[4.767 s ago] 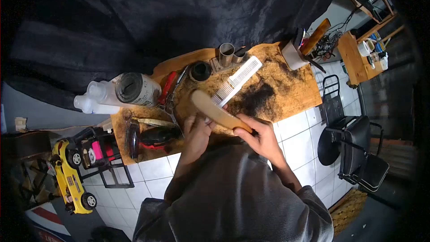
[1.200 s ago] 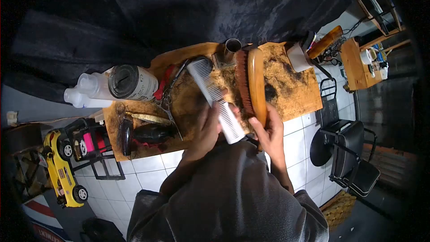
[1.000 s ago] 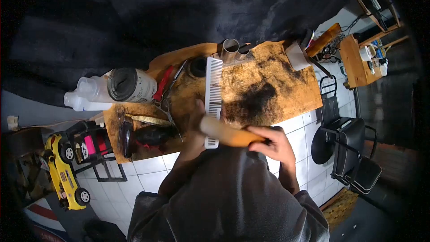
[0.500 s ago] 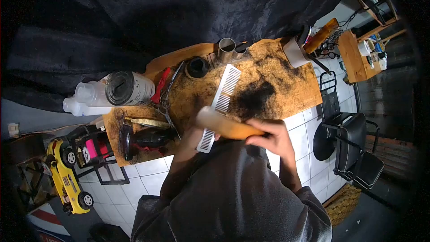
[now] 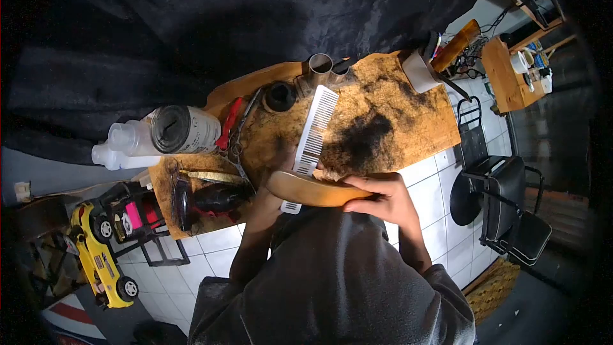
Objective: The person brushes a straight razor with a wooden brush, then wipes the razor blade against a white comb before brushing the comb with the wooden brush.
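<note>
My left hand [image 5: 276, 186] is closed around the lower part of a long white comb [image 5: 314, 131], which slants up over the table. In my right hand [image 5: 386, 199] is a curved wooden brush [image 5: 319, 193], its end pinched between thumb and fingers. The brush lies across the comb in this view and covers part of my left hand. Its underside is hidden. Both hands are just in front of my dark clothing, at the near edge of the wooden table [image 5: 421, 134].
Dark hair clippings [image 5: 367, 137] cover much of the tabletop. On its left stand a can [image 5: 185, 129] and clear bottles [image 5: 128, 138], beside scissors [image 5: 236, 150], a red-handled tool [image 5: 230, 121] and black clippers [image 5: 182, 201]. Metal cups [image 5: 320, 67] and a holder [image 5: 419, 73] line the back. A black chair [image 5: 504, 188] stands right.
The brush has swung slightly downward over the lower part of the comb and is less blurred. The comb has shifted a little up and left. Both hands keep their hold.
</note>
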The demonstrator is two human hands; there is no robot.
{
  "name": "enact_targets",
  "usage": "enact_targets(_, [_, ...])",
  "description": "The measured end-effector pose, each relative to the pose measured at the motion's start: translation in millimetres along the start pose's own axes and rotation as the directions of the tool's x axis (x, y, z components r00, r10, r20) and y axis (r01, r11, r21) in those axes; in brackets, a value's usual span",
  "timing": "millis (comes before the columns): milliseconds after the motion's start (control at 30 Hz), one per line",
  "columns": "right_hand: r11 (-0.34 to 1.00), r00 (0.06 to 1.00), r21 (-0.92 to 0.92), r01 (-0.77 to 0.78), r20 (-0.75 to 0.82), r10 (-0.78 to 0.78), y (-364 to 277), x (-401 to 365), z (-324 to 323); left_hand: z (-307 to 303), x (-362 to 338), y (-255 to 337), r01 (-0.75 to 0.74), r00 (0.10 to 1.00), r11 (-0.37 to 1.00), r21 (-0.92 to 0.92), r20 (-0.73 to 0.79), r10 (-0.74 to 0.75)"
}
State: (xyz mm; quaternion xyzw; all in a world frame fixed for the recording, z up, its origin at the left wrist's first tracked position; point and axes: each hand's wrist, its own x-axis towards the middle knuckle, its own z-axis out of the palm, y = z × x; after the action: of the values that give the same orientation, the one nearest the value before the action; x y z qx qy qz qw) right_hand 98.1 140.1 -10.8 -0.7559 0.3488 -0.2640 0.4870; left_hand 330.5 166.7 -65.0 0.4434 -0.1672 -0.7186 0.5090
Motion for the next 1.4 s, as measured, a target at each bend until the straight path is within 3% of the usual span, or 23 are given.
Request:
enact_targets(33, [0.973, 0.974, 0.024, -0.228, 0.021, 0.227, -3.5, -3.2, 5.2, -6.7, 0.7, -7.1, -0.123, 0.984, 0.992, 0.002, 0.128, 0.121])
enact_targets(67, [0.986, 0.976, 0.044, -0.162, -0.14, 0.167, 0.5, -0.8, 11.6, -14.7, 0.4, -13.5, -0.243, 0.938, 0.97, -0.012, 0.251, 0.238])
enact_targets(167, [0.968, 0.838, 0.055, -0.243, -0.491, 0.238, 17.7, 7.1, 9.3, -11.8, -9.2, 9.6, -0.079, 0.976, 0.935, 0.346, 0.218, 0.002])
enact_targets(267, [0.972, 0.732, 0.078, -0.22, -0.646, 0.217, 19.0, 14.9, -0.3, 0.1, -15.1, 11.9, -0.092, 0.982, 0.975, 0.202, 0.182, 0.055])
enact_targets(300, [0.961, 0.745, 0.102, -0.259, -0.612, 0.266, 19.3, 10.9, -2.8, 2.4, -13.2, 10.3, -0.083, 0.987, 0.983, 0.161, 0.146, 0.06])
enact_targets(400, [0.99, 0.97, 0.077, -0.114, -0.207, 0.128, 17.6, -4.9, -4.7, -1.1, -3.0, 7.1, -0.026, 0.999, 0.997, 0.071, 0.045, 0.022])
enact_targets(433, [0.966, 0.976, 0.14, -0.218, 0.039, 0.215, 6.5, -6.2, -5.4, -6.1, 3.5, 6.4, 0.016, 1.0, 0.998, 0.063, 0.024, -0.018])
enact_targets(467, [0.989, 0.991, 0.115, -0.094, 0.104, 0.082, 6.4, -8.7, 2.3, -8.7, 6.9, 5.9, 0.057, 0.998, 0.997, 0.053, 0.006, -0.058])
enact_targets(533, [0.989, 0.942, 0.009, -0.149, 0.306, 0.139, -10.0, 0.9, 1.6, 4.7, 3.7, 10.6, -0.082, 0.995, 0.997, -0.002, 0.048, 0.082])
enact_targets(600, [0.993, 0.991, 0.03, -0.114, 0.073, 0.112, 6.4, -4.1, 10.9, -2.7, 4.4, 8.1, 0.054, 0.997, 0.988, -0.145, 0.062, -0.046])
enact_targets(633, [0.994, 0.992, -0.014, -0.111, -0.057, 0.11, 13.3, -2.3, 10.1, 0.7, 9.0, 1.5, 0.006, 1.0, 0.971, -0.241, 0.018, -0.002])
enact_targets(733, [0.964, 0.888, -0.106, -0.245, -0.424, 0.179, 17.6, 11.2, 3.1, 8.0, -3.6, 8.7, -0.073, 0.997, 0.988, 0.138, -0.016, 0.076])
enact_targets(800, [0.953, 0.851, -0.002, -0.304, -0.45, 0.271, 3.3, 17.7, -7.3, 6.4, -3.4, 4.4, -0.023, 1.0, 0.999, 0.041, 0.019, 0.023])
enact_targets(867, [0.975, 0.911, -0.052, -0.218, -0.369, 0.184, 9.3, 6.2, -11.4, 0.9, -0.2, -1.8, 0.027, 0.998, 0.998, -0.054, 0.053, -0.024])
enact_targets(933, [0.968, 0.972, 0.089, -0.233, -0.001, 0.234, 9.1, -6.7, -14.1, -13.3, 9.0, -6.9, 0.121, 0.976, 0.972, -0.202, 0.203, -0.079])
enact_targets(967, [0.982, 0.979, 0.104, -0.161, 0.143, 0.145, 9.8, -7.7, -14.5, -18.0, 14.6, -8.7, 0.176, 0.954, 0.947, -0.268, 0.284, -0.097])
enact_targets(1000, [0.985, 0.976, 0.069, -0.159, 0.163, 0.146, 8.5, -6.7, -14.4, -12.7, 16.1, -4.1, 0.128, 0.971, 0.974, -0.185, 0.225, -0.085])
enact_targets(1067, [0.987, 0.966, -0.002, -0.158, 0.205, 0.155, 3.7, -2.9, -10.3, -11.7, 11.1, -6.0, 0.15, 0.981, 0.951, -0.271, 0.16, -0.11])
enact_targets(1100, [0.98, 0.98, 0.023, -0.196, 0.05, 0.194, 6.2, -3.5, -6.0, -22.9, 15.1, -14.9, 0.147, 0.985, 0.968, -0.203, 0.12, -0.124])
enact_targets(1167, [0.972, 0.954, 0.055, -0.227, -0.19, 0.233, 13.8, 0.2, -10.7, -0.5, -12.7, 1.7, -0.045, 0.992, 0.999, 0.029, 0.123, 0.041])
enact_targets(1300, [0.955, 0.76, 0.017, -0.296, -0.601, 0.246, 10.8, 12.7, -21.1, 23.6, -31.4, 30.2, -0.165, 0.967, 0.906, 0.39, 0.246, 0.07])
enact_targets(1333, [0.951, 0.706, 0.034, -0.307, -0.662, 0.252, 7.5, 16.0, -23.0, 25.3, -30.0, 28.7, -0.139, 0.971, 0.929, 0.342, 0.232, 0.059])
enact_targets(1400, [0.966, 0.748, 0.083, -0.244, -0.618, 0.242, 16.6, 11.7, -26.7, 24.5, -25.1, 24.0, -0.092, 0.979, 0.966, 0.242, 0.201, 0.043])
